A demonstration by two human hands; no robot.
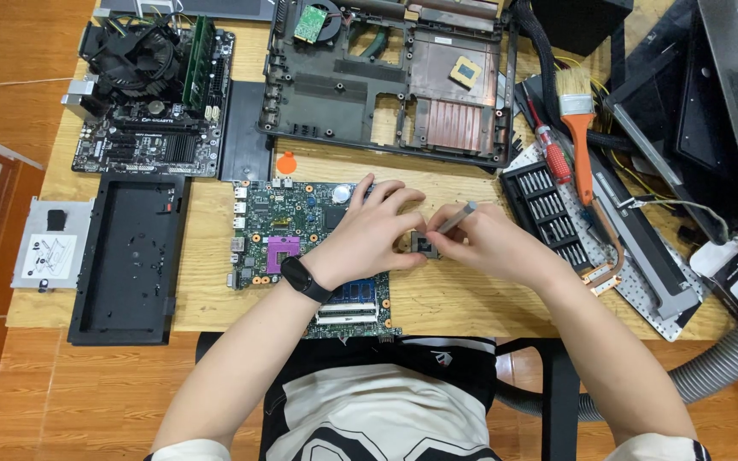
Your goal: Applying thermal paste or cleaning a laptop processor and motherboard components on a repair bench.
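The left hand [369, 230] is curled nearly closed, fingertips pinching a small dark square chip-like part [424, 245] just above the right edge of the green laptop circuit board [288, 235]. The right hand [484, 243] is closed around a slim grey pen-like tool [457, 218], tip angled down at that same part, right between the two hands. The risk here looks like slippage: if the tool tip skids off the small part, it could scrape the board beneath the left palm or flick the piece onto the wooden counter [437, 299]. Too tight a pinch could bend delicate contacts. Just right of the tool hand sits a black tray of screwdriver bits [548, 209]; a stray elbow could scatter them.
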